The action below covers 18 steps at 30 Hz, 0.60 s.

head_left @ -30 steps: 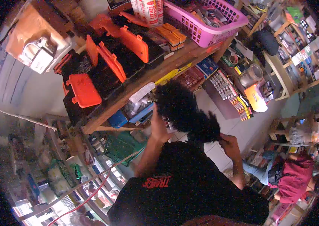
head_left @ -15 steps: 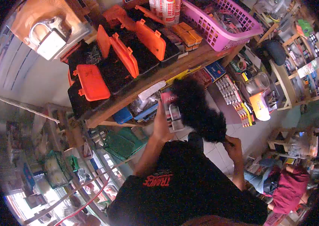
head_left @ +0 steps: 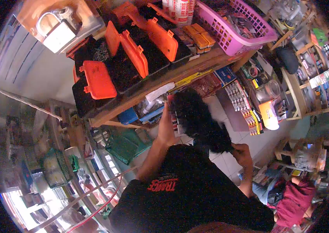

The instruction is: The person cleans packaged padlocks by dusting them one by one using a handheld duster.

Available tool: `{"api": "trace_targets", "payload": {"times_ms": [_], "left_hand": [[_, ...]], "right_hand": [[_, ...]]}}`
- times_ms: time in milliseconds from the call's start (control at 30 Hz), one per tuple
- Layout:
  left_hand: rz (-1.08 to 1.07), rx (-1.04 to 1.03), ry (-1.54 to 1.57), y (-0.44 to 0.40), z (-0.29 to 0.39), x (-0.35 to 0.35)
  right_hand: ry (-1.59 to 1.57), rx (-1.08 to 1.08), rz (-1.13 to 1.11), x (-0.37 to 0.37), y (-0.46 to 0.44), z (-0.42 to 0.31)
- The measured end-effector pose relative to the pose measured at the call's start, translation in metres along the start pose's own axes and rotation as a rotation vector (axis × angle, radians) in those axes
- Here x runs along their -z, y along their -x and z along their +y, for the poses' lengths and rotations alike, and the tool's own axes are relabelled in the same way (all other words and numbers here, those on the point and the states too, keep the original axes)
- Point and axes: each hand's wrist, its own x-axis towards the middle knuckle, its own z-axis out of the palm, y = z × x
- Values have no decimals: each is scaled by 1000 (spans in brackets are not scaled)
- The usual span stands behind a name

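Observation:
In the head view, my left hand [head_left: 166,132] is closed round the edge of a padlock package [head_left: 179,129] with a red top. Most of the package is hidden behind the black fluffy duster [head_left: 201,120], which lies across its front; whether they touch I cannot tell. My right hand [head_left: 243,155] grips the duster at its lower right end, fingers pinched round what seems to be the handle. Both hands are in front of a wooden shelf [head_left: 129,101], just below its edge.
Black bins with orange lids [head_left: 100,79] stand on the shelf, with a pink basket [head_left: 234,35] and sealant tubes [head_left: 180,11] alongside. A large padlock display [head_left: 57,35] is at upper left. Carded goods [head_left: 240,103] hang at right. A person in maroon [head_left: 294,202] is at lower right.
The duster has shifted left and down over the package, covering the padlock picture and lettering seen before. Both hands keep their hold. The whole view has tilted slightly.

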Motion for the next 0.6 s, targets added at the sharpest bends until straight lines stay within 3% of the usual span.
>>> {"api": "trace_targets", "payload": {"times_ms": [100, 200, 333, 367, 400, 500, 600], "left_hand": [[10, 32, -12, -1, 1, 3], [13, -4, 10, 0, -1, -15], [-295, 182, 256, 9, 6, 3], [-338, 128, 147, 4, 5, 9], [-227, 69, 123, 2, -4, 10], [26, 19, 36, 2, -13, 5], [132, 232, -93, 18, 21, -36]], "right_hand": [[-121, -135, 141, -9, 2, -8], [7, -28, -53, -5, 2, -7], [-203, -237, 98, -12, 13, 7], [-317, -277, 90, -12, 19, 26], [-429, -319, 79, -13, 19, 36], [-14, -99, 0, -20, 0, -22], [-198, -192, 106, -17, 5, 4]]}}
